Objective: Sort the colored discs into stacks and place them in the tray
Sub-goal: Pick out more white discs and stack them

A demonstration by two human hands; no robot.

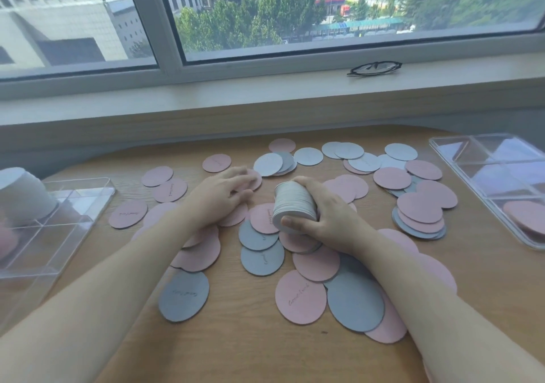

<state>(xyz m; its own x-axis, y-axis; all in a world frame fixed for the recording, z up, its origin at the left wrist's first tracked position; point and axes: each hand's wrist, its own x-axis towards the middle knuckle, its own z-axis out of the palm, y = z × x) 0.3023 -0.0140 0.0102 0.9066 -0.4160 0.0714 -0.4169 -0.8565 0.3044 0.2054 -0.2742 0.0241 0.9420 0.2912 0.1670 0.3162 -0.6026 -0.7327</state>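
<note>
Nearest the camera, two bare forearms reach forward over a wooden bench (241,338) strewn with flat round discs. Close in lie a grey disc (183,296) on the left and, to the right, a pink disc (300,297) overlapped by another grey one.

Further in, the right hand (330,217) grasps a stack of grey discs (292,208), thumb on its near side and fingers curled over the far side. The stack is tilted on its side, its lower edge touching the loose discs beneath.

Just left of it, the left hand (224,191) lies palm down, fingers stretched and relaxed, the fingertips resting on a pink disc on the bench; it grasps nothing.

At the left edge stands a clear divided tray (73,205) with a tall stack of pale discs (23,196) in a far compartment. At the right edge sits a second clear tray (460,158), with pink discs (525,217) in its near compartment.

Beyond the hands, more pink and pale grey discs spread toward the bench's far edge. On the windowsill (206,99) behind rests a pair of folded glasses (374,68), under a window (295,14) showing trees and buildings.
</note>
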